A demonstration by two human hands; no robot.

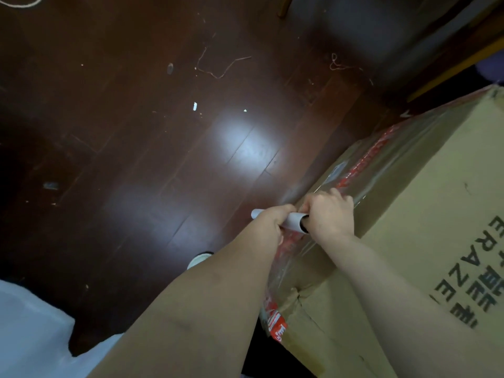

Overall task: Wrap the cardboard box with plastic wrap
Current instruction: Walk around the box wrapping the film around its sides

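A large cardboard box (425,214) with black print and red tape along its side fills the right of the view. Clear plastic wrap (362,159) lies stretched over its left side and upper edge. A white roll of plastic wrap (293,220) is held against the box's edge. My left hand (272,218) grips the roll's left part. My right hand (328,214) grips its right end, with a finger in the tube's open core. Most of the roll is hidden by both hands.
Dark wooden floor (163,145) spreads to the left, littered with bits of string (218,68) and small scraps. A white shoe (197,260) shows beside my left forearm. White fabric (32,331) is at the bottom left. Dark furniture (381,31) stands at the top right.
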